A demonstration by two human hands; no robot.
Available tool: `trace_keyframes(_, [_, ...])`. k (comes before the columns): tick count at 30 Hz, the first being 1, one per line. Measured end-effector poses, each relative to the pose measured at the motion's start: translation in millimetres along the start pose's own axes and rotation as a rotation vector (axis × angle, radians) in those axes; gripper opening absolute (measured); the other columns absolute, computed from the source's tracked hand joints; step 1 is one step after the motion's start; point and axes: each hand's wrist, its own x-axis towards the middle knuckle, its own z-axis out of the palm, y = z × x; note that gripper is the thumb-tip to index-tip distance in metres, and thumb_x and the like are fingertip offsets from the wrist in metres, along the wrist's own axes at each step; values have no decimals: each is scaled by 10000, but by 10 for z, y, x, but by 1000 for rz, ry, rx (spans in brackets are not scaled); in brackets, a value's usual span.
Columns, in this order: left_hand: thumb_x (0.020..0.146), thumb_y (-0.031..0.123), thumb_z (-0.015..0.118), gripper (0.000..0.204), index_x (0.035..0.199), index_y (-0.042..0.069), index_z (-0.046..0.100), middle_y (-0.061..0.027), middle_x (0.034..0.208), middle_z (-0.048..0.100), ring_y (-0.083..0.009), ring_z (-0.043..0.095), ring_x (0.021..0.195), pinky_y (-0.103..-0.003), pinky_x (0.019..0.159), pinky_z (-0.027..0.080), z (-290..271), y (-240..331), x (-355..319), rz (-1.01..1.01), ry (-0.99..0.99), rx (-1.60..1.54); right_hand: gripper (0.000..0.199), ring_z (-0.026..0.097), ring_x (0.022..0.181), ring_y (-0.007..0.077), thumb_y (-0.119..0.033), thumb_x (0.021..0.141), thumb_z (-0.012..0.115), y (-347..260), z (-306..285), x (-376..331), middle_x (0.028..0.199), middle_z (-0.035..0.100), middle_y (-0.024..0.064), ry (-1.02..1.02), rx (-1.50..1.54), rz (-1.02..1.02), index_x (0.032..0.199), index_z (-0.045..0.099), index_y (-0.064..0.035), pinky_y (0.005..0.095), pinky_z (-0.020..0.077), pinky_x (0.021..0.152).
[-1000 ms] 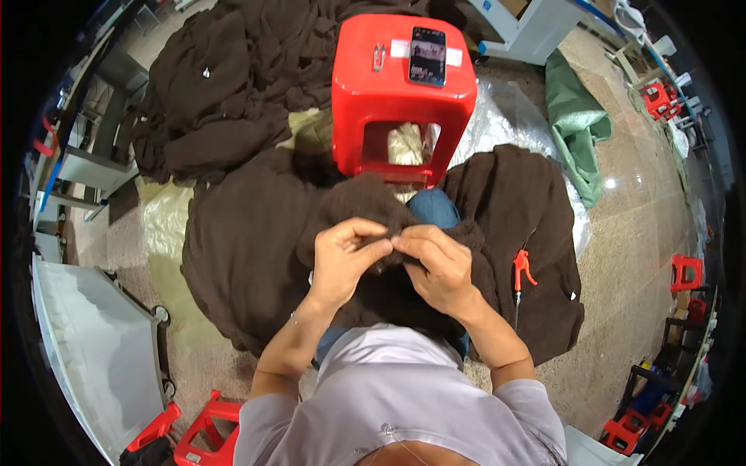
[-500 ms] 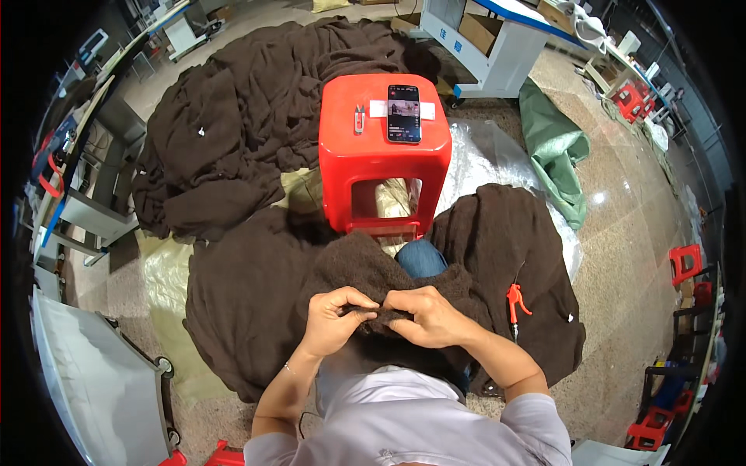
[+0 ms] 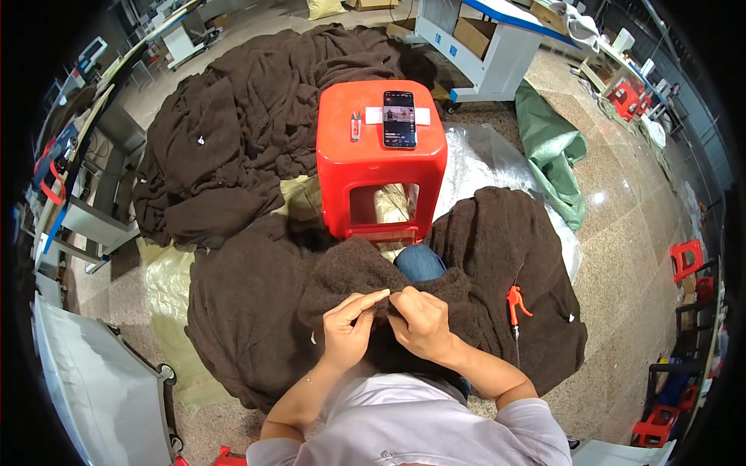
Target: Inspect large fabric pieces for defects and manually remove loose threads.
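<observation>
A dark brown fleece garment (image 3: 342, 272) lies bunched over my lap. My left hand (image 3: 348, 330) and my right hand (image 3: 420, 322) meet at its near edge, fingertips pinching the same fold of brown fabric. In front of my knees stands a red plastic stool (image 3: 379, 155) with a phone (image 3: 399, 118) and small snips (image 3: 355, 124) on its seat. An orange-handled air tool (image 3: 515, 303) lies on the brown cloth to my right.
A large heap of brown garments (image 3: 249, 124) covers the floor at upper left on yellowish plastic sheet (image 3: 167, 272). A green bag (image 3: 556, 151) lies right, a blue-white workbench (image 3: 497, 46) behind, red stools (image 3: 684, 256) at the right edge, a grey cart (image 3: 93, 388) lower left.
The view has tipped forward, so the stool and pile sit lower in the picture. My hands stay together on the same fold of brown fabric, fingers shifting slightly along it.
</observation>
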Motion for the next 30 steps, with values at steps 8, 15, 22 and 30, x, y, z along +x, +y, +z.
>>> trace_keyframes(8, [814, -43, 693, 138, 931, 7, 745, -53, 859, 717, -140, 635, 787, -258, 747, 488, -579, -489, -74, -191, -86, 170, 156, 656, 796, 263, -20, 769, 728, 353, -436, -27, 837, 648, 130, -294, 298, 407, 892, 636, 4, 344, 500, 739])
trace_keyframes(15, [848, -68, 680, 113, 955, -43, 708, -80, 911, 725, -122, 669, 799, -250, 771, 530, -684, -290, -76, -460, 46, -502, 255, 548, 895, 120, 3, 796, 664, 585, -540, -26, 1011, 547, 27, -129, 538, 498, 1046, 642, -46, 263, 437, 783])
trace_keyframes(22, [788, -66, 766, 161, 930, -32, 699, -50, 878, 704, -89, 655, 787, -212, 712, 540, -259, 207, 83, -442, -202, -408, 283, 560, 812, 200, -128, 860, 731, 40, -372, 248, 882, 543, 86, -389, 708, 186, 1110, 647, -25, 318, 463, 726])
trace_keyframes(30, [799, -85, 709, 131, 917, -30, 701, -58, 875, 706, -95, 659, 789, -219, 729, 539, -221, 112, 54, -440, -191, -271, 93, 565, 659, 253, -41, 848, 705, 46, -279, 203, 798, 519, 102, -274, 416, 32, 887, 624, -20, 355, 444, 565])
